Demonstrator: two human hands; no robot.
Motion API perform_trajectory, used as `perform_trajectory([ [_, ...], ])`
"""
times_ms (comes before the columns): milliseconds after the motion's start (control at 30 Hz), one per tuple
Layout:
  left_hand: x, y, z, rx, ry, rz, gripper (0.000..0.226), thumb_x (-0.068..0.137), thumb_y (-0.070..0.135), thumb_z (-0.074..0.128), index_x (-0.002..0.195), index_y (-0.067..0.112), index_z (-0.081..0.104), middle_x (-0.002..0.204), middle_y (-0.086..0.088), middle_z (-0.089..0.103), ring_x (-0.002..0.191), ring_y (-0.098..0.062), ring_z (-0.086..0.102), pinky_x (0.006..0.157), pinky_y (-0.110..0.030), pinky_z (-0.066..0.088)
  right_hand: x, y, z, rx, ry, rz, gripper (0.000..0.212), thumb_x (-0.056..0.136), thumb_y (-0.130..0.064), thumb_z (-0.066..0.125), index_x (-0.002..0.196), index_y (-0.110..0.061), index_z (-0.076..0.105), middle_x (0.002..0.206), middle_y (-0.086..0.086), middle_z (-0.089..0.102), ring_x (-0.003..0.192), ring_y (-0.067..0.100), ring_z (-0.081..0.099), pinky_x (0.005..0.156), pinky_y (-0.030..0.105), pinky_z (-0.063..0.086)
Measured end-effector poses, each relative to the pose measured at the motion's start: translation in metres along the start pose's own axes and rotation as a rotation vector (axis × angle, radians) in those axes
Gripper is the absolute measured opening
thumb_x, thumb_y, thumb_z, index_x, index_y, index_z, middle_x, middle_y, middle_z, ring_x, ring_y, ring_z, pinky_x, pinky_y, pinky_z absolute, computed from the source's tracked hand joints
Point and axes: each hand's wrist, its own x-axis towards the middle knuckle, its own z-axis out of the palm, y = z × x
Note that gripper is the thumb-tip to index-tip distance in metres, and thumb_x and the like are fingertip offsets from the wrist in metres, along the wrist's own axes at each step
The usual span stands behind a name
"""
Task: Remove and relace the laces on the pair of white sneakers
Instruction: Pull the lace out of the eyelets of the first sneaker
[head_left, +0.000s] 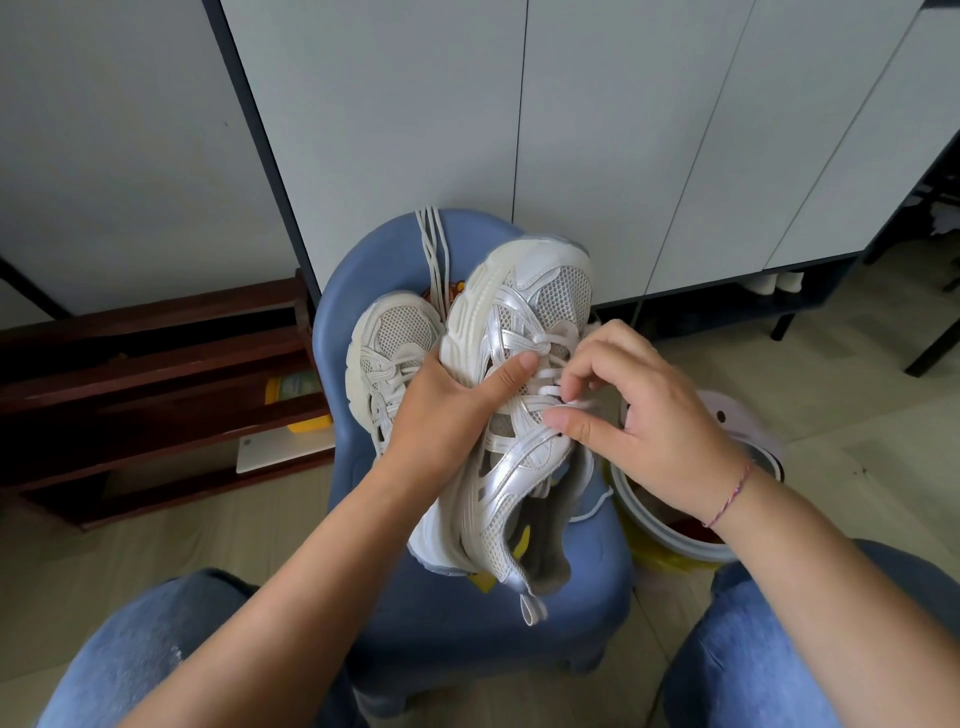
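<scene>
Two white mesh sneakers lie on a small blue chair (483, 613). The right sneaker (524, 312) is tipped on its side, toe pointing away from me. My left hand (452, 410) grips its sole and side, thumb across the upper. My right hand (644, 415) pinches the white lace (548, 389) at the eyelets with thumb and fingertips. The left sneaker (395, 338) lies flat behind my left hand, its lace still threaded. A loose lace (434, 254) hangs over the chair's backrest.
White cabinet doors (623, 130) stand behind the chair. A dark wooden rack (145, 395) sits low at the left with a yellow item in it. A white bin (691, 540) stands right of the chair. My knees in jeans frame the bottom.
</scene>
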Motion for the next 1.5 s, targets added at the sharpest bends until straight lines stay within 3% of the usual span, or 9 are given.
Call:
perform_trajectory([
  [333,0.001,-0.002,-0.001,-0.003,0.014,-0.011,0.058,0.068,0.051,0.082,0.115,0.02,0.069,0.103,0.004,0.077,0.098,-0.014,0.073,0.096,-0.042,0.055,-0.001,0.0,0.006,0.095,-0.047,0.046,0.029,0.087,-0.042,0.054,0.077,-0.015,0.055,0.083,-0.005,0.047,0.078,0.008,0.049,0.073,0.021,0.042],
  [433,0.0,0.001,-0.001,-0.061,0.0,-0.009,0.056,0.072,0.045,0.078,0.118,0.016,0.068,0.105,0.001,0.077,0.099,-0.015,0.073,0.094,-0.038,0.055,-0.002,0.0,0.009,0.352,-0.041,0.153,0.029,0.09,-0.044,0.048,0.078,-0.018,0.052,0.08,-0.006,0.045,0.077,0.005,0.046,0.076,0.018,0.038],
  [567,0.0,0.004,-0.002,-0.123,-0.012,-0.014,0.057,0.071,0.043,0.073,0.12,0.014,0.066,0.105,-0.001,0.077,0.099,-0.016,0.073,0.091,-0.033,0.055,-0.003,0.0,0.005,0.893,0.028,0.373,0.032,0.081,-0.056,0.061,0.075,-0.024,0.059,0.079,-0.003,0.051,0.08,0.014,0.047,0.079,0.03,0.04],
  [667,0.0,0.004,-0.002,-0.15,-0.018,-0.021,0.056,0.073,0.042,0.072,0.122,0.014,0.065,0.106,-0.002,0.077,0.099,-0.017,0.073,0.091,-0.034,0.056,0.0,-0.008,0.003,1.097,0.068,0.416,0.024,0.082,-0.041,0.061,0.07,-0.021,0.062,0.08,0.001,0.053,0.079,0.013,0.051,0.076,0.025,0.045],
  [800,0.001,0.003,-0.005,-0.184,-0.032,-0.032,0.059,0.078,0.042,0.069,0.13,0.014,0.061,0.114,-0.004,0.074,0.104,-0.019,0.072,0.096,-0.037,0.055,0.006,-0.011,-0.004,1.328,0.213,0.51,0.036,0.089,-0.02,0.044,0.061,-0.017,0.067,0.074,0.008,0.055,0.073,0.016,0.058,0.072,0.034,0.055],
  [967,0.001,0.004,-0.006,-0.185,-0.029,-0.031,0.064,0.075,0.047,0.07,0.131,0.017,0.06,0.116,-0.003,0.074,0.107,-0.019,0.071,0.1,-0.042,0.053,0.002,-0.009,-0.002,0.847,0.171,0.551,0.01,0.092,-0.014,0.053,0.084,-0.013,0.058,0.079,0.005,0.059,0.071,0.017,0.058,0.053,0.02,0.049],
  [1033,0.002,0.003,-0.005,-0.179,-0.022,-0.027,0.064,0.076,0.048,0.073,0.13,0.016,0.06,0.115,-0.003,0.074,0.106,-0.019,0.071,0.1,-0.043,0.053,0.001,-0.01,0.003,0.765,0.164,0.54,0.015,0.097,-0.011,0.048,0.088,-0.014,0.06,0.074,0.0,0.061,0.066,0.012,0.058,0.054,0.02,0.048],
  [1300,0.006,-0.004,-0.005,-0.146,0.031,0.014,0.069,0.072,0.05,0.078,0.131,0.019,0.06,0.117,0.0,0.073,0.108,-0.018,0.07,0.101,-0.046,0.052,0.003,-0.012,0.002,0.71,0.218,0.548,0.003,0.096,-0.008,0.05,0.096,-0.011,0.05,0.058,0.002,0.061,0.048,0.015,0.05,0.047,0.024,0.044],
  [1500,0.008,-0.006,-0.006,-0.145,0.045,0.016,0.076,0.066,0.055,0.08,0.131,0.021,0.059,0.118,0.0,0.073,0.109,-0.019,0.07,0.101,-0.046,0.051,0.003,-0.011,-0.002,0.734,0.221,0.507,0.027,0.094,-0.004,0.053,0.115,-0.02,0.047,0.051,0.0,0.053,0.043,0.006,0.042,0.043,0.011,0.035],
])
